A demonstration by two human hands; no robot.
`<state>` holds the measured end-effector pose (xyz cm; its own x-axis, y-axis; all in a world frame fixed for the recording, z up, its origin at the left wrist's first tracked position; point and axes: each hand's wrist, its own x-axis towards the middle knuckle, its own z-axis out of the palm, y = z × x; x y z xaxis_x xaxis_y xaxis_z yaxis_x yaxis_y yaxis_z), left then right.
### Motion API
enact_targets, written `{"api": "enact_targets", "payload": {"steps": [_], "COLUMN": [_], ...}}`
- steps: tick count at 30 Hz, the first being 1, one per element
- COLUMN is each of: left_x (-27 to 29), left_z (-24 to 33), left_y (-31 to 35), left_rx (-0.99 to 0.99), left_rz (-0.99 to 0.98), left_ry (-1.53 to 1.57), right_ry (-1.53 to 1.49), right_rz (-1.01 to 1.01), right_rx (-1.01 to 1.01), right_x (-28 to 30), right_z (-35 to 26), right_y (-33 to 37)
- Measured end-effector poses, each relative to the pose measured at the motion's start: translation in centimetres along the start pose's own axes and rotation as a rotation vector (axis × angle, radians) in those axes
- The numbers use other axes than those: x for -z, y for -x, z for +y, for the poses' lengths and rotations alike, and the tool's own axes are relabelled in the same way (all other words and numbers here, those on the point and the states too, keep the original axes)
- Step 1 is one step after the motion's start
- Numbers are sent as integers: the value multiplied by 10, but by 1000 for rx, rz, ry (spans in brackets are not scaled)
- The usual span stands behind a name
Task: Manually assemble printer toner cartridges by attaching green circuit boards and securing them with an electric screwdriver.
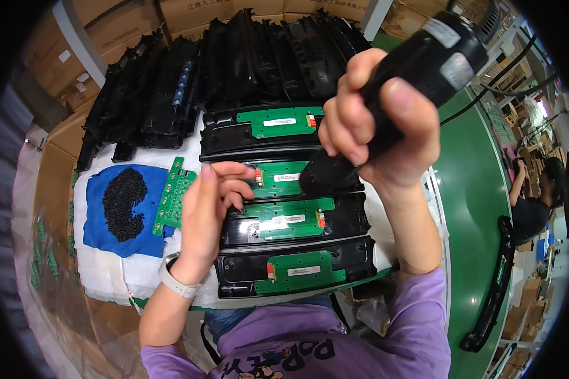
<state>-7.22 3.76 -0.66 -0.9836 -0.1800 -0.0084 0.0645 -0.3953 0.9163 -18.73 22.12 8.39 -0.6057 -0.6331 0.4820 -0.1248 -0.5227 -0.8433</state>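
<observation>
My right hand [385, 120] is wrapped around a black electric screwdriver [417, 69], tilted down to the left. Its tip end reaches the right part of a green circuit board [278, 179] in a black plastic housing, and hides what it touches. Beside that board's red-and-white connector [258, 177] is my left hand [212, 202], its fingers curled; whatever they may hold is too small to make out. Similar boards lie in the housings behind [278, 122] and in front [291, 219], and in the nearest housing [306, 271].
Left of my left hand lies a loose green board [176, 196]. Further left, a blue cloth [98, 215] bears a heap of tiny black screws [123, 205]. Black housings [265, 57] are piled at the back. A cable [468, 110] trails right. Another person [534, 208] is at the far right.
</observation>
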Motion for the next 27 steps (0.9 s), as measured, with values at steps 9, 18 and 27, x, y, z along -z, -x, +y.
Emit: {"api": "enact_targets", "payload": {"steps": [9, 18, 27], "left_x": [8, 8, 7], "left_z": [-2, 3, -2], "left_y": [-6, -5, -8], "left_rx": [-54, 53, 98], "left_rz": [75, 46, 85], "left_ry": [-16, -36, -39], "right_ry": [205, 179, 160], "right_rz": [84, 18, 37], "right_rx": [-85, -139, -120], "right_x": [2, 5, 1], "right_z": [25, 33, 36], "right_y": [3, 3, 5]}}
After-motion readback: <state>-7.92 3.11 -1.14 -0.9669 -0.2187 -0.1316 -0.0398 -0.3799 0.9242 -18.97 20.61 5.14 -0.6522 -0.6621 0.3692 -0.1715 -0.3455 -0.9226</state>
